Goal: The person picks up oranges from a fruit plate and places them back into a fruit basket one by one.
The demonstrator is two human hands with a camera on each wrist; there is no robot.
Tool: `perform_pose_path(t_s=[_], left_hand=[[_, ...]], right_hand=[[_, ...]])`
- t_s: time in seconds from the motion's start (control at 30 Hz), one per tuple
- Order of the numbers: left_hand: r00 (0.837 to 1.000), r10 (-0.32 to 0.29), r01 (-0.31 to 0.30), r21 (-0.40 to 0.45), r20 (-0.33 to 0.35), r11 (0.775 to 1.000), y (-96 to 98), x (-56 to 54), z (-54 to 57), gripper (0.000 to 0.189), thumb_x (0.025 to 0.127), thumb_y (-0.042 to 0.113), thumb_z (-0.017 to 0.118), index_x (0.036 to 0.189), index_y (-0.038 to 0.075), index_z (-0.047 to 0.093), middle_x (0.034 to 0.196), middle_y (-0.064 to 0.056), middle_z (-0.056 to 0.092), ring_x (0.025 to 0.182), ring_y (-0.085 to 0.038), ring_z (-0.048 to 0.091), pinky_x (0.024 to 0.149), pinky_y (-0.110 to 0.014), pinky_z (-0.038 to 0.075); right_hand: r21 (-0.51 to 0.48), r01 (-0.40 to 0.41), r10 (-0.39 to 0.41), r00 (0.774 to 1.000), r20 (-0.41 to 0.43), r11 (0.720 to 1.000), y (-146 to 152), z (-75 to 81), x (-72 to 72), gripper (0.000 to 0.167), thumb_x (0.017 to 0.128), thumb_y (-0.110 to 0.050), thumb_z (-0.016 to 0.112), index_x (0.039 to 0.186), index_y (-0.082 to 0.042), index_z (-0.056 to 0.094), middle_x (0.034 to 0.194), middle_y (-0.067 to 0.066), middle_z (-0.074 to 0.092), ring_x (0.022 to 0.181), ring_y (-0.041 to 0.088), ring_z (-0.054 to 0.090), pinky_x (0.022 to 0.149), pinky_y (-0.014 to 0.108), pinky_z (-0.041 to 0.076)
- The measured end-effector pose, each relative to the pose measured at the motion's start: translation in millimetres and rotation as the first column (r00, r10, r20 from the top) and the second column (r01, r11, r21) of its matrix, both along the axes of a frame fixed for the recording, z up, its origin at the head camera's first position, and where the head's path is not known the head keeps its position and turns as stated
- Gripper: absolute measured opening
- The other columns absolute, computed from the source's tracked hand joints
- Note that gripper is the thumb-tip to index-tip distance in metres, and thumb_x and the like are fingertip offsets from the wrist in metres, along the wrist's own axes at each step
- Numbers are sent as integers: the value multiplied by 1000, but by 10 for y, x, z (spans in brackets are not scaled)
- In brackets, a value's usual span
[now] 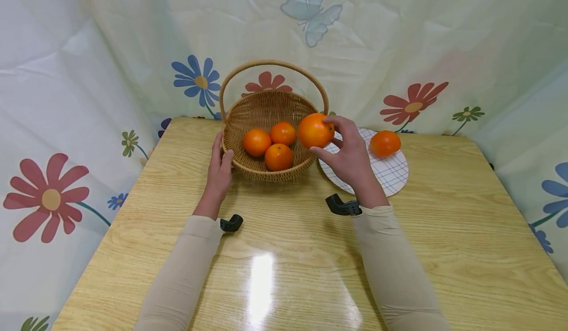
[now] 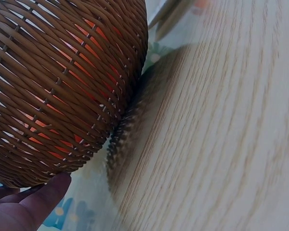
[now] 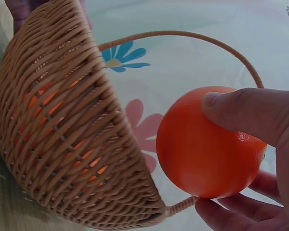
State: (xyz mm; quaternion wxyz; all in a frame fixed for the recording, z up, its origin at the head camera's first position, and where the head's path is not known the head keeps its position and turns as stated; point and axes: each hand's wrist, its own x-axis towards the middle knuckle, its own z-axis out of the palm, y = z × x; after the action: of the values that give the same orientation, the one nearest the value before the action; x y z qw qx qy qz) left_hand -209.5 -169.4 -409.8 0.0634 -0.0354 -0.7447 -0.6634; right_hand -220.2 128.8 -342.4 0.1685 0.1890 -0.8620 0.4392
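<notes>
A wicker basket [image 1: 266, 174] with a tall arched handle holds several oranges [image 1: 278, 157]. My left hand [image 1: 217, 170] holds the basket's left side, fingers along the outer wall and thumb by the near rim. In the left wrist view, fingertips [image 2: 58, 185] lie against the woven wall [image 2: 62, 91]. My right hand [image 1: 348, 151] grips another orange [image 1: 314, 131] between thumb and fingers, over the basket's right rim. The right wrist view has this orange [image 3: 207, 144] apart from the basket wall, with the thumb across its top.
A round white plate [image 1: 392, 180] with a blue grid pattern lies right of the basket, partly behind my right hand. One orange [image 1: 385, 144] sits on it. A wooden table [image 1: 288, 252] carries everything, and a flowered curtain [image 1: 364, 64] hangs close behind.
</notes>
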Motion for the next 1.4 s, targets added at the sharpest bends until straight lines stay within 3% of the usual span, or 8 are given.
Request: perform_pose_path(t_s=[0.83, 1.13, 1.4], left_hand=[[1000, 13, -13, -3, 15, 1000, 2, -8, -9, 59, 105, 21, 34, 158, 23, 6, 164, -9, 7, 149, -31, 16, 117, -47, 26], [1000, 3, -3, 4, 4, 1000, 12, -8, -16, 60, 105, 20, 34, 158, 21, 6, 164, -8, 6, 149, -32, 15, 117, -49, 26], [1000, 3, -3, 9, -3, 1000, 7, -14, -26, 60, 105, 21, 34, 158, 21, 6, 164, -8, 6, 149, -33, 16, 117, -48, 27]], right_hand=[[69, -24, 28, 998, -51, 997, -63, -160, -87, 61, 82, -20, 78, 133, -12, 46, 141, 14, 42, 129, 30, 47, 94, 49, 52], [57, -14, 17, 998, -61, 998, -48, -203, -84, 36, 90, -17, 69, 122, -4, 58, 137, 16, 48, 131, 28, 46, 95, 47, 51], [56, -19, 24, 996, -84, 998, 9, -216, -71, 30, 91, -16, 68, 116, -2, 63, 127, 14, 56, 126, 29, 51, 94, 44, 52]])
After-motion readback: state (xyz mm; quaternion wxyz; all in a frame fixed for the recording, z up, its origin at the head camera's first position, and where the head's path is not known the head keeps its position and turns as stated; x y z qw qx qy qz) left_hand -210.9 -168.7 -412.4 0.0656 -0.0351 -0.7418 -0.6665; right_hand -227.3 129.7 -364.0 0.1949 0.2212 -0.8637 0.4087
